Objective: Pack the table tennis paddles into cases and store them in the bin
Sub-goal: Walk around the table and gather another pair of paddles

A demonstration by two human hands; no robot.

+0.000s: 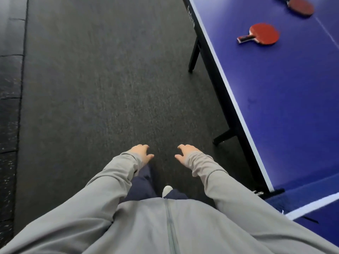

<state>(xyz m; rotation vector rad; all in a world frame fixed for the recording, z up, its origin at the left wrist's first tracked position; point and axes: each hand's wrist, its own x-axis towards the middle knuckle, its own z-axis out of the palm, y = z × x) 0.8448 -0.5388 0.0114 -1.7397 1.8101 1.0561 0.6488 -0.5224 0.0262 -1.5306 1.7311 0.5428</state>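
Two red table tennis paddles lie on the blue table (293, 92) at the upper right. The nearer paddle (262, 33) has its handle pointing left. The farther paddle (301, 5) is cut off by the top edge of the view. My left hand (142, 154) and my right hand (185, 153) hang out in front of me over the dark carpet, fingers loosely spread, holding nothing. Both hands are well short of the paddles and to their left. No case or bin is in view.
Dark grey carpet (100, 88) covers the floor ahead. Black table legs (194, 55) stand under the table's left edge, with a foot (222, 137) near my right hand. A strip of black speckled mats (9, 107) runs along the far left.
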